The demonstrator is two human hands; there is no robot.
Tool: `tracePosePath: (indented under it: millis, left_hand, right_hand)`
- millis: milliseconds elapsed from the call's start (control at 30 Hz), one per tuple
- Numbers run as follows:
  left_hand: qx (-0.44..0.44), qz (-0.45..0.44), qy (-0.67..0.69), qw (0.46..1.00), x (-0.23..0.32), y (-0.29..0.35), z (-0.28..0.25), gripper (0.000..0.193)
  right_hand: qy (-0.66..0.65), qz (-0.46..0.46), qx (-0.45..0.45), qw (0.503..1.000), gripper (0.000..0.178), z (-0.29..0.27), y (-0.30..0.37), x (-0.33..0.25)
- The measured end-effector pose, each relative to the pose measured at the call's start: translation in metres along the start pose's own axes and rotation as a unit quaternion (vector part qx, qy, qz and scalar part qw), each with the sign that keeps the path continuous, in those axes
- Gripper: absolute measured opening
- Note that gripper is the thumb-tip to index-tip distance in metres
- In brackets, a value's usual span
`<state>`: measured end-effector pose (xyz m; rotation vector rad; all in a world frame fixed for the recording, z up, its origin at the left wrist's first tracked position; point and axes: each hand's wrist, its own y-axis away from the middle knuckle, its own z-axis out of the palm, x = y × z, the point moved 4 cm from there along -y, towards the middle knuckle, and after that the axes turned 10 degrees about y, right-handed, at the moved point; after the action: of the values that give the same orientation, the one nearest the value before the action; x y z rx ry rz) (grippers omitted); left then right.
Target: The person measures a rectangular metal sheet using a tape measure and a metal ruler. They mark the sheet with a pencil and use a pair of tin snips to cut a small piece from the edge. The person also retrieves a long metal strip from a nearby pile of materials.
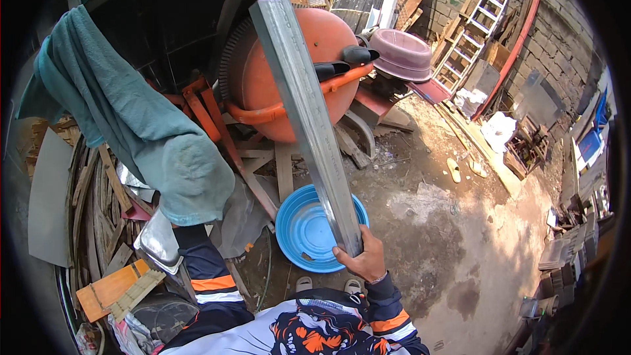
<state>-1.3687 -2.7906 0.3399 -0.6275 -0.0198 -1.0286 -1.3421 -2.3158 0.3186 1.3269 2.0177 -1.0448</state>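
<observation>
My right hand (367, 256) is closed round the lower end of a long grey galvanised metal profile (307, 115). The profile slants up and to the left from my grip, passing in front of an orange drum mixer (266, 89) and over part of a blue plastic basin (303, 233) on the ground. On the left, a teal towel (141, 128) hangs over the end of my left forearm. My left hand is hidden beneath the cloth, its rounded bulge showing near the towel's lower end. Whether those fingers grip anything does not show.
Scrap wood (98, 204) and an orange board (112, 289) lie at left. A mauve tub (401, 52) stands beside the mixer. Further right are an aluminium ladder (473, 39) against a block wall, yellow slippers (453, 169) and stacked debris (565, 246) along the edge.
</observation>
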Motion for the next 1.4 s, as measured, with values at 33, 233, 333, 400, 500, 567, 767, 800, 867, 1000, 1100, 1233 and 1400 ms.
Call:
tracePosePath:
  millis: [33,233,333,400,500,567,767,800,867,1000,1100,1233,1400]
  left_hand:
    - [-0.002,-0.028,0.009,1.0,-0.016,0.021,-0.004,0.046]
    - [0.006,-0.132,-0.017,0.991,-0.124,0.055,0.012,0.051]
    - [0.061,-0.036,-0.282,0.957,-0.101,0.041,0.039,0.046]
    - [-0.03,-0.026,-0.525,0.85,-0.072,0.043,0.056,0.048]
    - [-0.094,-0.112,-0.703,0.696,-0.025,0.049,0.064,0.062]
    - [-0.159,-0.166,-0.744,0.627,-0.024,0.057,0.061,0.069]
    - [-0.263,-0.308,-0.722,0.56,0.018,0.068,0.032,0.072]
    - [-0.297,-0.275,-0.755,0.516,0.03,0.068,0.041,0.075]
    - [-0.275,-0.329,-0.756,0.494,0.045,0.064,0.061,0.077]
    - [-0.069,-0.323,-0.843,0.424,0.176,0.085,-0.059,0.06]
    - [0.126,-0.139,-0.747,0.637,0.202,0.12,-0.087,0.05]
    - [0.554,0.329,-0.3,0.703,0.158,0.256,-0.159,0.045]
    - [0.552,-0.322,-0.353,0.683,-0.131,0.369,-0.222,0.022]
  right_hand:
    - [-0.032,-0.026,0.005,0.999,0.055,0.01,-0.016,-0.022]
    - [-0.009,-0.14,-0.005,0.99,0.071,0.11,-0.053,-0.087]
    - [0.082,-0.197,-0.185,0.959,0.086,0.118,-0.058,-0.095]
    - [0.085,-0.3,-0.096,0.945,0.09,0.082,-0.073,-0.115]
    - [0.229,-0.482,0.118,0.838,0.072,0.045,-0.1,-0.2]
    - [0.321,-0.544,0.177,0.755,0.059,0.046,-0.134,-0.22]
    - [0.386,-0.606,0.163,0.676,0.023,0.046,-0.162,-0.205]
    - [0.383,-0.596,0.155,0.689,0.022,0.035,-0.167,-0.197]
    - [0.433,-0.549,0.153,0.699,0.02,-0.014,-0.183,-0.173]
    - [0.517,-0.356,0.189,0.755,0.029,-0.144,-0.186,-0.086]
    - [0.527,-0.173,0.221,0.802,0.051,-0.237,-0.111,0.021]
    - [0.383,0.176,0.232,0.877,0.047,-0.254,0.077,0.161]
    - [0.241,0.572,0.262,0.739,0.049,-0.197,0.359,0.262]
